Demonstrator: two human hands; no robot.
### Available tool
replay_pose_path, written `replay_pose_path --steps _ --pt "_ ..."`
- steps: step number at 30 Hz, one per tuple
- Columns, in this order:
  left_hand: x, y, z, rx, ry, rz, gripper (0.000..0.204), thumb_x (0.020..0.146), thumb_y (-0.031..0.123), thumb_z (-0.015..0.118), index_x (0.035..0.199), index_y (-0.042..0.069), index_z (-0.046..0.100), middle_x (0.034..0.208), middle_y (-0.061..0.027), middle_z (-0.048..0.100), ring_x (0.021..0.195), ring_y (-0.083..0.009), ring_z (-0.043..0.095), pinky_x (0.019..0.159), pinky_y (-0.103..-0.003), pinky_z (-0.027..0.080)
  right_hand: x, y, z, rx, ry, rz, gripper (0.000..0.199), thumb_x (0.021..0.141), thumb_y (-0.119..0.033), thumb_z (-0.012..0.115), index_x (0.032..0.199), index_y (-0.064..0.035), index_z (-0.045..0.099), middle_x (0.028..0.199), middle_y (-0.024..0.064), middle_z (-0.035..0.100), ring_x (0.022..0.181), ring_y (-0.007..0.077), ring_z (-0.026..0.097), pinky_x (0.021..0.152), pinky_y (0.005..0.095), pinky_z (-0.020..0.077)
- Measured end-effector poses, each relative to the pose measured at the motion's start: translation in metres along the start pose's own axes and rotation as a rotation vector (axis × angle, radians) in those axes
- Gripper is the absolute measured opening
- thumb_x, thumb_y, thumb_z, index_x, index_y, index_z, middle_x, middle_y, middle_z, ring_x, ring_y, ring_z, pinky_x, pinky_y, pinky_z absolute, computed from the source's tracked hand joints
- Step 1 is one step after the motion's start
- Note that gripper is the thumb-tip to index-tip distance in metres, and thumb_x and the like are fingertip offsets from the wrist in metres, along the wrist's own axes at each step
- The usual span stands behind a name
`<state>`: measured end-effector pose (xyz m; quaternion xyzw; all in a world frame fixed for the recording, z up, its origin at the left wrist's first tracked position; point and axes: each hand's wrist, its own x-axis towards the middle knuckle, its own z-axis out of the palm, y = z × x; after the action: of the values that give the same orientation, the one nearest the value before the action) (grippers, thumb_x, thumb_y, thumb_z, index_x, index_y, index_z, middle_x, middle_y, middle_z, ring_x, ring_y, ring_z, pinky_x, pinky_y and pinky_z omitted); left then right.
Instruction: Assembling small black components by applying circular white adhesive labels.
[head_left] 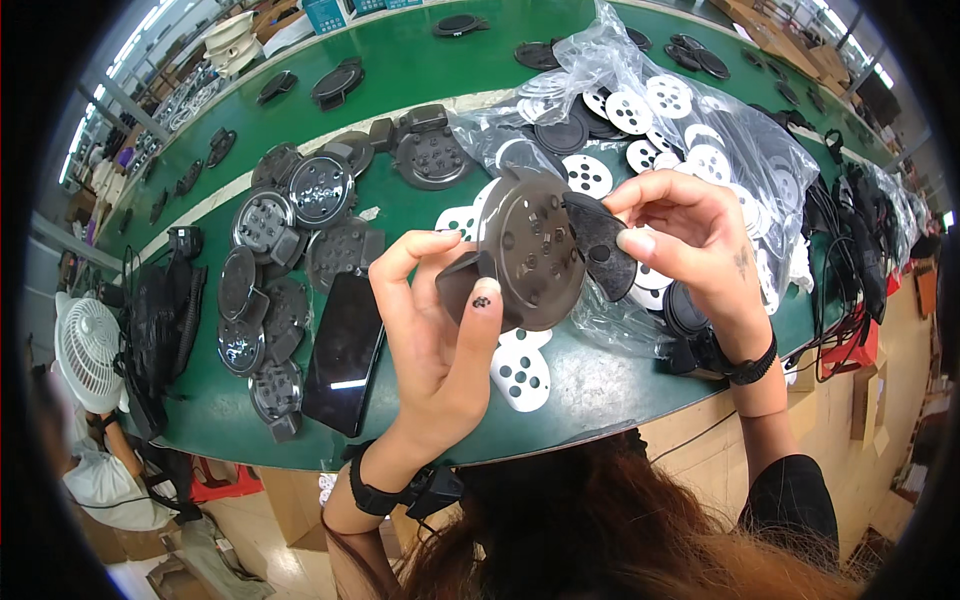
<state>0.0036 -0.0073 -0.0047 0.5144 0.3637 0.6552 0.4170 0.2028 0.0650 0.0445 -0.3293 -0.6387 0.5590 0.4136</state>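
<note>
My left hand [425, 340] is closed on a round, dark translucent plastic housing [530, 255], with the thumb on its boxy side tab. The housing is tilted up above the table, and small round bosses show on its face. Between the thumb and fingers of my right hand [690, 235] is a thin black disc [608, 262] with holes. The disc is at the housing's right edge; whether the two touch I cannot tell. Under my hands lie white discs with round holes [520, 378], partly covered by the housing.
Similar dark housings [262, 222] are piled at the left of the green table [400, 70], beside a black phone [343, 352]. A clear plastic bag [775, 140] with many white discs spreads at the right. Black cables [825, 300] hang there; a white fan [92, 350] stands far left.
</note>
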Motion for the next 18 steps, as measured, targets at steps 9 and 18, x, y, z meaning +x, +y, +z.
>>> replay_pose_path --steps 9,18 --pt "0.0013 0.0032 0.0009 0.003 -0.061 0.160 0.044 0.083 -0.007 0.051 0.119 0.002 0.027 0.106 -0.0128 0.047 0.093 -0.0123 0.048 0.081 -0.025 0.041 0.0006 0.0033 0.0032 -0.054 0.031 0.043 0.017 0.076 -0.005 0.068 0.091 0.0030 0.064 0.083 0.0049 0.063 0.077 0.0072 0.058 0.070 0.0187 0.0456" --pt "0.0005 0.0033 0.0037 0.074 -0.076 0.194 0.041 0.082 -0.007 0.054 0.116 0.001 0.031 0.103 -0.0111 0.047 0.088 -0.0114 0.051 0.076 -0.024 0.043 -0.0005 0.0074 0.0043 -0.107 0.024 -0.081 0.015 0.078 -0.003 0.065 0.092 0.0041 0.064 0.087 0.0061 0.064 0.078 0.0088 0.058 0.072 0.0214 0.0465"
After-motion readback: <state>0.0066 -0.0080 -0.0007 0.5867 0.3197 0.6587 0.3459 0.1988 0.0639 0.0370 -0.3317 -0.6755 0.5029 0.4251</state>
